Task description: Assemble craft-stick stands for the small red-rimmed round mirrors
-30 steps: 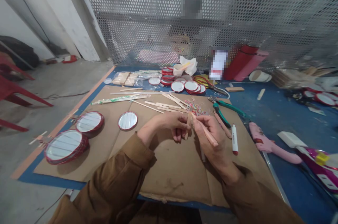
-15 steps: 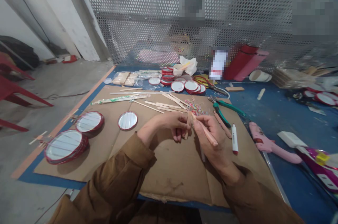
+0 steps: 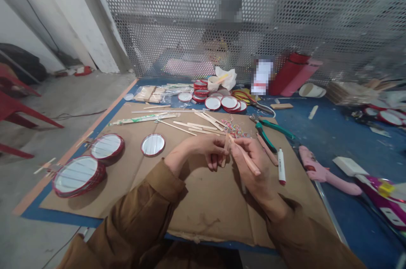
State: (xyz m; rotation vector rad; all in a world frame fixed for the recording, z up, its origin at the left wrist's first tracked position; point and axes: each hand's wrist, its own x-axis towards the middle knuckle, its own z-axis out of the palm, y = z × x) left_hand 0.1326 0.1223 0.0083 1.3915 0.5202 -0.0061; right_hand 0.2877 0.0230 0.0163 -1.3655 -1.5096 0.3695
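Note:
My left hand point(image 3: 203, 147) is closed in a pinch around a short flat wooden craft stick point(image 3: 224, 160), held nearly upright over the cardboard sheet point(image 3: 203, 201). Close beside it on the right, my right hand point(image 3: 258, 184) grips a pale pink pen-shaped tool point(image 3: 249, 160). Its tip end meets the upper part of the stick; whether it is a pen or a knife I cannot tell. Just beyond both hands lie a tangle of small coloured bands point(image 3: 234, 127) and loose craft sticks point(image 3: 203, 126). A white marker point(image 3: 281, 166) with a red end lies right of my right hand.
Two red-rimmed drum-like pieces point(image 3: 76, 176) and a red-rimmed lid point(image 3: 152, 145) lie left. Green-handled pliers point(image 3: 268, 137), a pink glue gun point(image 3: 328, 176) and a purple power strip point(image 3: 383, 197) are right. More lids point(image 3: 229, 102) stand behind, before a perforated metal screen point(image 3: 177, 19).
Both hands hold almost the same place and grip. The pink tool has shifted very slightly left against the craft stick; the rest is unchanged.

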